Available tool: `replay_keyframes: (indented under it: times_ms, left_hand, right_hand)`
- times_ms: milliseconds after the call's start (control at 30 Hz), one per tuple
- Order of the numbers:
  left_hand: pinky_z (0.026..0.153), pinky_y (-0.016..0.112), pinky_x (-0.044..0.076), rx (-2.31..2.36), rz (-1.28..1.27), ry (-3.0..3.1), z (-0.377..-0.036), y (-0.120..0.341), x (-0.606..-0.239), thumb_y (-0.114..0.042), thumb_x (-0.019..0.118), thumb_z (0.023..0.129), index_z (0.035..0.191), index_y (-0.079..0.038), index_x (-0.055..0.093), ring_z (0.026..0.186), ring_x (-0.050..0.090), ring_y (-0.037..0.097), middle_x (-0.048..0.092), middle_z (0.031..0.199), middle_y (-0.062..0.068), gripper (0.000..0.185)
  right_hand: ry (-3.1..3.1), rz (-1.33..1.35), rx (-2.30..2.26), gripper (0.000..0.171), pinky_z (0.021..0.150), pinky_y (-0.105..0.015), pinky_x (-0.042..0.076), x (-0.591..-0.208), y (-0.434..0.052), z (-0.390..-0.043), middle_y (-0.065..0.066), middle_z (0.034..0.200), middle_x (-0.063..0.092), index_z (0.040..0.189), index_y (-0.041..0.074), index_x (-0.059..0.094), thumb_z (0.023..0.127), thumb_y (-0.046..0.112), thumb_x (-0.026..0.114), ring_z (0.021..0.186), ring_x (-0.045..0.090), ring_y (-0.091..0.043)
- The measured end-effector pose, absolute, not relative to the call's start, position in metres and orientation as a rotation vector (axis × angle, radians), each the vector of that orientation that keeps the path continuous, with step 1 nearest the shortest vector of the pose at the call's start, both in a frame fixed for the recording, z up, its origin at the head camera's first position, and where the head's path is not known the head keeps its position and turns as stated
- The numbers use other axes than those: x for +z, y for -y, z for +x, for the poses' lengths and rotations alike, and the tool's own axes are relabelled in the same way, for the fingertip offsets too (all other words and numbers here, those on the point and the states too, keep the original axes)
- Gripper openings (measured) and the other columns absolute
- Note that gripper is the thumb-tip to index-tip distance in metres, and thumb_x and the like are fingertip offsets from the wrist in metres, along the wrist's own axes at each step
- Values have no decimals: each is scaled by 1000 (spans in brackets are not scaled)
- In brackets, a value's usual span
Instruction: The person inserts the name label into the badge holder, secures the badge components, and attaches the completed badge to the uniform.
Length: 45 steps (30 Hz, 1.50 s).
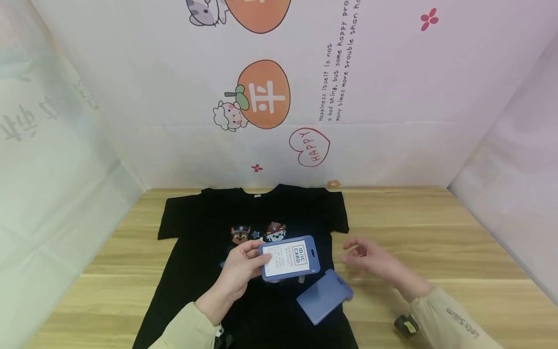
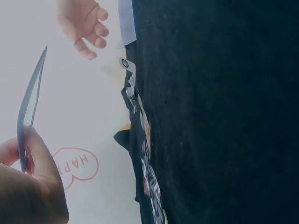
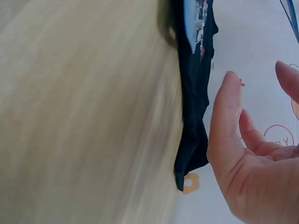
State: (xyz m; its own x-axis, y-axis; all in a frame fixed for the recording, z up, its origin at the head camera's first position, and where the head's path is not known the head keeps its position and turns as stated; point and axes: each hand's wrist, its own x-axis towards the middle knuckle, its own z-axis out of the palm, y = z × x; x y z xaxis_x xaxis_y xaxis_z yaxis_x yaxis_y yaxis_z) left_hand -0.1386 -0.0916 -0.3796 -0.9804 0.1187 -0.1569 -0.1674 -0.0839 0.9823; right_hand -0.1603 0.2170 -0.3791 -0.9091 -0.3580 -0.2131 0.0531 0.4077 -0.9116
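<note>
My left hand (image 1: 237, 269) pinches a blue ID card holder (image 1: 315, 261) by its left end, thumb on the front. A white card printed "ID/IC CARD" (image 1: 285, 259) shows in its face. In the left wrist view the holder (image 2: 30, 93) is seen edge-on, raised above the shirt. Below it a second blue card holder piece (image 1: 324, 296) lies at the right side of a black T-shirt (image 1: 196, 271). My right hand (image 1: 368, 257) hovers right of both pieces, fingers loosely bent and holding nothing. In the right wrist view that hand (image 3: 261, 172) has its thumb and fingers apart.
The T-shirt lies spread on a wooden table (image 1: 414, 218), cartoon dogs (image 1: 240, 235) on its chest. A small metal clip (image 2: 131, 81) rests on the shirt. A black device (image 1: 406, 325) sits at the right sleeve. Printed white cloth (image 1: 383, 97) hangs behind and beside the table.
</note>
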Motion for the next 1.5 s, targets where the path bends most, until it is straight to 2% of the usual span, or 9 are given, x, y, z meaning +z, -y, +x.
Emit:
replay_keyframes:
  times_ms: [100,400,567,1000,1500]
  left_hand:
    - [78,33,57,2178,-58,-1987,-138,93,-380,-5,61,91,128,6,48,89,69,20,67,110,17,40]
    - [76,33,57,2199,-52,-1970,-138,98,-380,-4,61,91,126,6,51,88,69,21,67,109,18,38]
    - [75,31,57,2210,-66,-1969,-139,100,-381,-3,60,91,124,7,51,87,69,20,68,108,17,36]
    - [75,31,57,2221,-84,-1971,-138,101,-380,-1,60,90,123,6,52,86,70,19,69,106,17,34]
    - [74,30,57,2229,-81,-1965,-135,103,-380,-4,60,91,123,6,52,87,70,21,68,108,17,34]
  right_hand:
    - [-2278,-268,-1490,48,74,-39,57,-382,-219,-159,-11,92,56,124,-10,39,91,17,63,84,57,-21]
    - [-2179,-323,-1418,45,59,-28,50,-394,-224,-159,-7,85,54,121,-10,41,89,13,62,73,52,-17]
    - [-2151,-308,-1418,47,60,-28,50,-398,-223,-158,-6,83,55,121,-10,40,88,13,64,73,52,-16]
    - [-2170,-301,-1370,46,67,-37,57,-398,-220,-155,-9,87,60,121,-10,42,89,14,64,75,59,-19]
    - [-2133,-370,-1364,42,60,-29,55,-400,-212,-154,-8,83,59,119,-7,44,84,4,67,70,59,-16]
